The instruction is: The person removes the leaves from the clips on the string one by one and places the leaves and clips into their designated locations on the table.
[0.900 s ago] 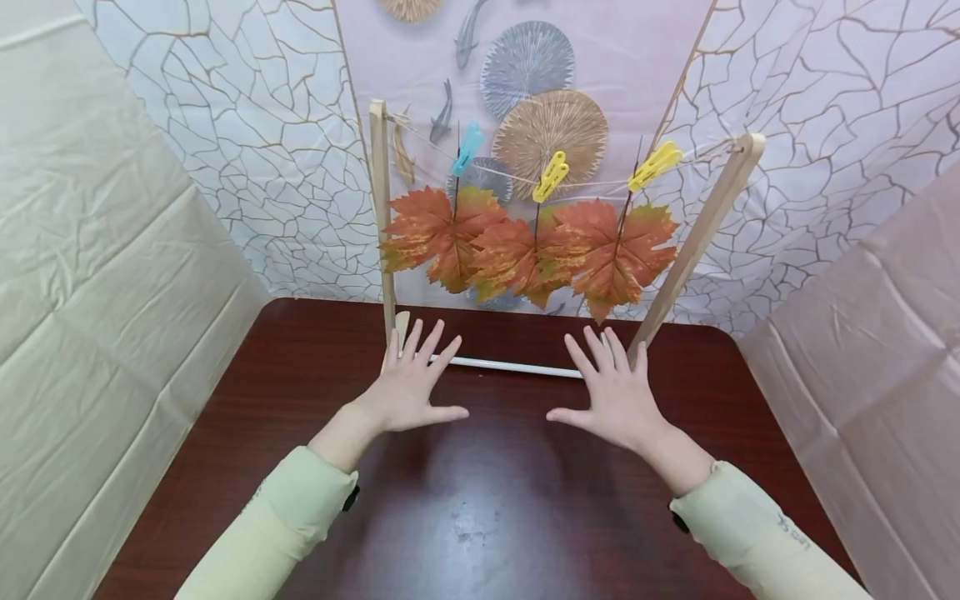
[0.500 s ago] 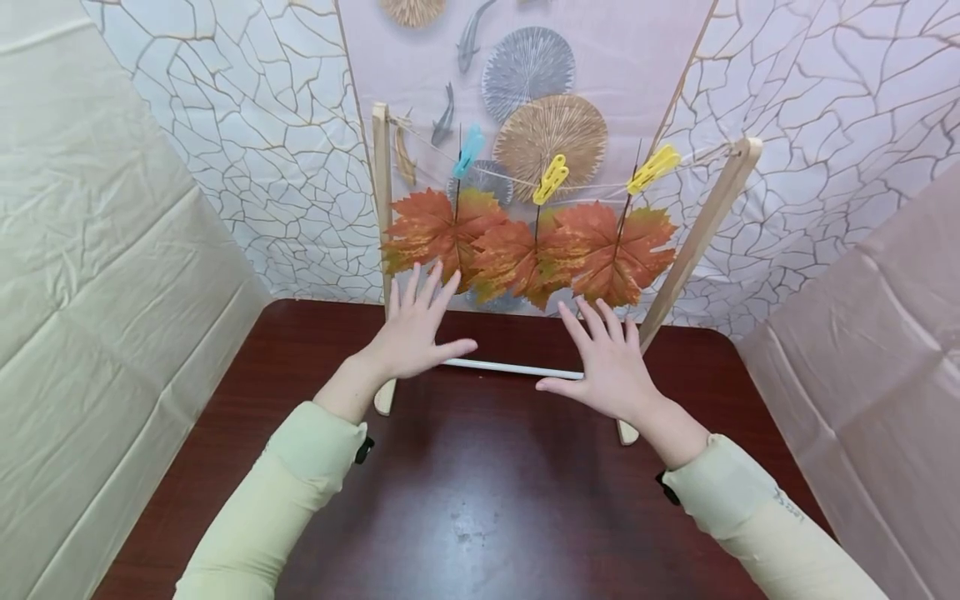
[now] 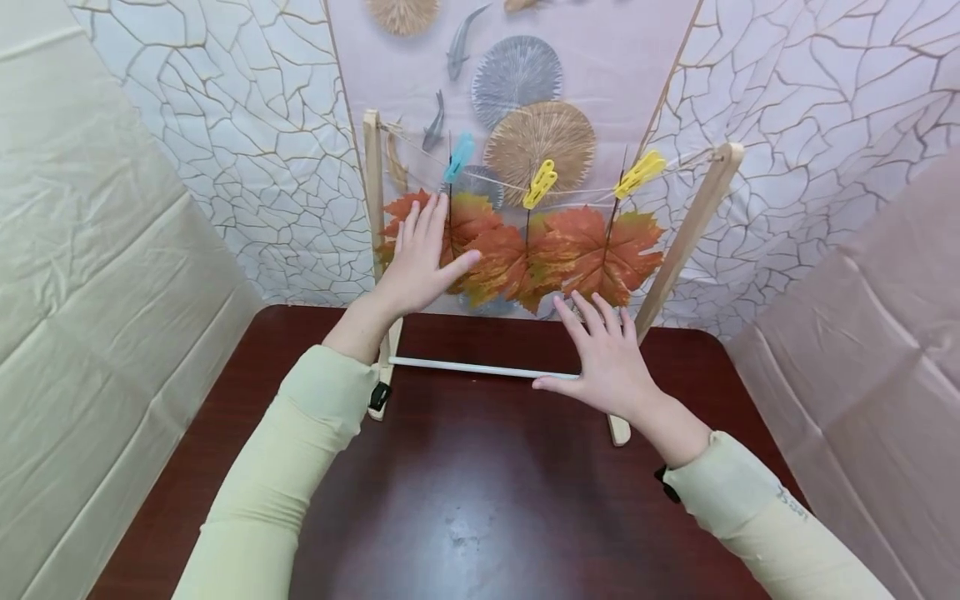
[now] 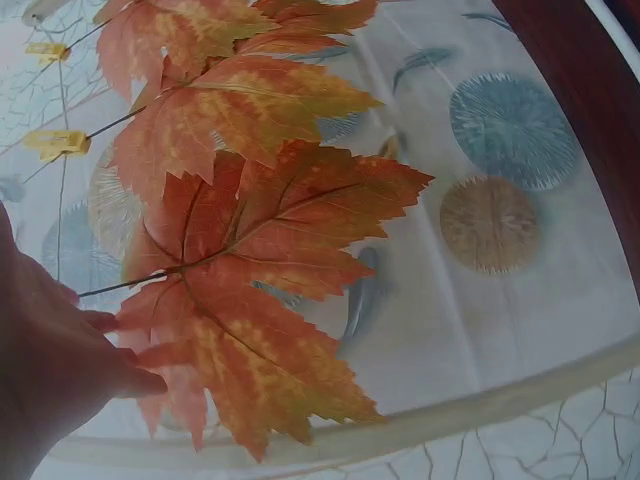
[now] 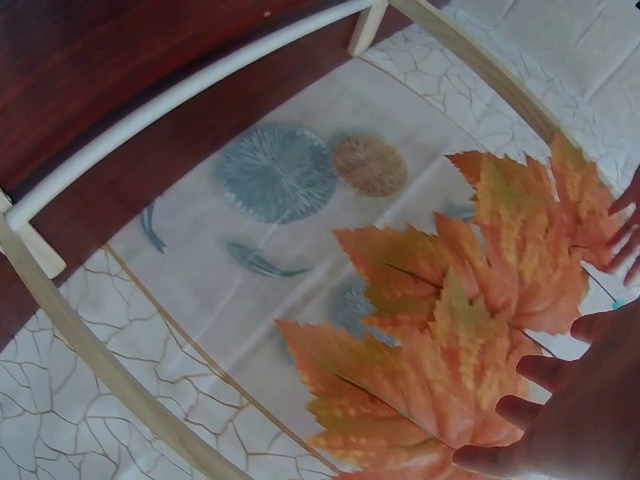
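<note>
Three orange-red maple leaves hang by their stems from a string, held by a blue clothespin (image 3: 459, 158) and two yellow clothespins (image 3: 540, 184). My left hand (image 3: 417, 265), fingers straight and thumb spread, overlaps the left leaf (image 3: 474, 218); in the left wrist view its fingertips are right at that leaf's edge near the stem. My right hand (image 3: 609, 358) is spread lower down, its fingertips just under the right leaf (image 3: 611, 250). The middle leaf (image 3: 504, 262) hangs between the hands. Neither hand grips anything.
The string runs between two wooden posts, the left post (image 3: 373, 183) and right post (image 3: 686, 229), joined low down by a white rod (image 3: 480, 367). The frame stands on a dark red table (image 3: 465, 483). Patterned cloth (image 3: 247, 150) closes the back and pale cloth the sides.
My left hand has risen from the frame's lower left up to the left leaf. The right hand has moved up a little, to just below the right leaf. The leaves hang as before.
</note>
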Motion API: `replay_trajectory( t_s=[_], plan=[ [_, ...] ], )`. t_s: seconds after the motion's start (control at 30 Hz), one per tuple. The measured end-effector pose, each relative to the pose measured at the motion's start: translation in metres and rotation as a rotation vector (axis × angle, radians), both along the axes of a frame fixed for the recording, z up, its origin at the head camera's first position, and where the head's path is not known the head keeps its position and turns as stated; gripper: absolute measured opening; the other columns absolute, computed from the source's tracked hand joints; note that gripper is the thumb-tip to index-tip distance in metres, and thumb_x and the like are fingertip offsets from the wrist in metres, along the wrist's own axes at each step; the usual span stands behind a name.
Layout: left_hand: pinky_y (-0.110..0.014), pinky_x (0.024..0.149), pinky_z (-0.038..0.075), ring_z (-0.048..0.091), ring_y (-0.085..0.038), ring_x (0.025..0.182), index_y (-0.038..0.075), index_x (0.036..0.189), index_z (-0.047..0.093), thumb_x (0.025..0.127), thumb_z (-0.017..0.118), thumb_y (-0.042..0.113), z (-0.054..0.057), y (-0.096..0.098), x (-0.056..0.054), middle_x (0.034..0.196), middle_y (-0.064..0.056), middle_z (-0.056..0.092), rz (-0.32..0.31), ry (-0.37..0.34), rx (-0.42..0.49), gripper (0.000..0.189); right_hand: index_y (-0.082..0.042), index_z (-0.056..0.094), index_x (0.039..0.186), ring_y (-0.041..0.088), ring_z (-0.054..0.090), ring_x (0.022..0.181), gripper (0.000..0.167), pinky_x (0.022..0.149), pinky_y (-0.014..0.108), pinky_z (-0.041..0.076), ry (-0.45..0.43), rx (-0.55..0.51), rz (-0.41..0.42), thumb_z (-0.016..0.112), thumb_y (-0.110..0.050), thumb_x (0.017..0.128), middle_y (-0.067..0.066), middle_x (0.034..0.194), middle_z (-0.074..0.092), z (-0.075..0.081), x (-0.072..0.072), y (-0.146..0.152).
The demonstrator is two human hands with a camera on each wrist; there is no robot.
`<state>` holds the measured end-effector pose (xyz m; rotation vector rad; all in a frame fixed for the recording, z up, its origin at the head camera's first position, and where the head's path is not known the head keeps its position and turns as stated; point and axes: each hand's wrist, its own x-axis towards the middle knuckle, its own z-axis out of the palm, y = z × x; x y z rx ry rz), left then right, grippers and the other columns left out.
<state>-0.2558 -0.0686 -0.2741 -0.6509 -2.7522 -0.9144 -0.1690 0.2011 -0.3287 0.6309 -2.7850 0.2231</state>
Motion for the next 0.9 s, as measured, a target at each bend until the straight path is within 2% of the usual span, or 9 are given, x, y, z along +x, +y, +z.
replay_trajectory(
  t_s=[0.17, 0.27, 0.4, 0.53, 0.67, 0.8, 0.9],
  plan=[
    [-0.053, 0.115, -0.003, -0.01, -0.031, 0.145, 0.007, 0.151, -0.001, 0.095, 0.036, 0.054, 0.006, 0.008, -0.016, 0.158, -0.012, 0.002, 0.05, -0.049, 0.096, 0.081, -0.016, 0.019, 0.15, 0.04, 0.019, 0.139, 0.103, 0.108, 0.062, 0.015, -0.035, -0.063, -0.022, 0.069, -0.061, 0.072, 0.017, 0.151, 0.025, 0.019, -0.003, -0.003],
    [-0.053, 0.115, 0.0, -0.006, -0.033, 0.145, 0.005, 0.15, 0.01, 0.097, 0.034, 0.05, 0.007, 0.012, -0.025, 0.157, -0.014, 0.009, 0.079, -0.041, 0.153, 0.073, -0.016, 0.019, 0.15, 0.04, 0.021, 0.138, 0.096, 0.108, 0.061, 0.016, -0.079, -0.137, -0.033, 0.064, -0.06, 0.078, 0.017, 0.151, 0.025, 0.034, -0.007, -0.006],
    [-0.053, 0.115, 0.003, -0.001, -0.035, 0.144, 0.005, 0.144, 0.028, 0.099, 0.037, 0.042, 0.008, 0.017, -0.032, 0.155, -0.014, 0.016, 0.116, -0.014, 0.214, 0.059, -0.018, 0.018, 0.151, 0.037, 0.023, 0.137, 0.088, 0.108, 0.06, 0.019, -0.158, -0.281, -0.022, 0.058, -0.059, 0.083, 0.014, 0.151, 0.026, 0.06, -0.014, -0.013],
    [-0.05, 0.116, 0.006, 0.009, -0.035, 0.144, 0.005, 0.133, 0.044, 0.099, 0.042, 0.033, 0.006, 0.021, -0.035, 0.152, -0.014, 0.026, 0.175, 0.05, 0.311, 0.044, -0.02, 0.018, 0.15, 0.031, 0.026, 0.138, 0.079, 0.109, 0.054, 0.025, -0.241, -0.477, 0.032, 0.056, -0.051, 0.089, 0.012, 0.15, 0.03, 0.088, -0.026, -0.025],
    [-0.045, 0.115, 0.013, 0.022, -0.032, 0.14, 0.004, 0.118, 0.055, 0.098, 0.046, 0.024, 0.003, 0.025, -0.035, 0.146, -0.012, 0.039, 0.224, 0.136, 0.401, 0.03, -0.02, 0.023, 0.149, 0.027, 0.036, 0.134, 0.07, 0.108, 0.048, 0.031, -0.306, -0.635, 0.05, 0.055, -0.043, 0.091, 0.012, 0.146, 0.037, 0.116, -0.04, -0.041],
    [-0.043, 0.111, 0.021, 0.033, -0.027, 0.134, 0.004, 0.107, 0.061, 0.097, 0.049, 0.018, 0.0, 0.026, -0.035, 0.136, -0.008, 0.05, 0.253, 0.199, 0.469, 0.021, -0.02, 0.03, 0.146, 0.021, 0.044, 0.127, 0.064, 0.104, 0.043, 0.037, -0.342, -0.715, 0.025, 0.055, -0.042, 0.092, 0.009, 0.141, 0.045, 0.138, -0.054, -0.064],
    [-0.043, 0.107, 0.025, 0.04, -0.025, 0.128, 0.005, 0.104, 0.063, 0.096, 0.051, 0.016, -0.002, 0.026, -0.034, 0.125, -0.007, 0.059, 0.255, 0.22, 0.494, 0.018, -0.018, 0.034, 0.144, 0.018, 0.047, 0.124, 0.062, 0.1, 0.038, 0.042, -0.377, -0.774, 0.021, 0.056, -0.041, 0.091, 0.008, 0.137, 0.048, 0.15, -0.063, -0.083]
  ],
)
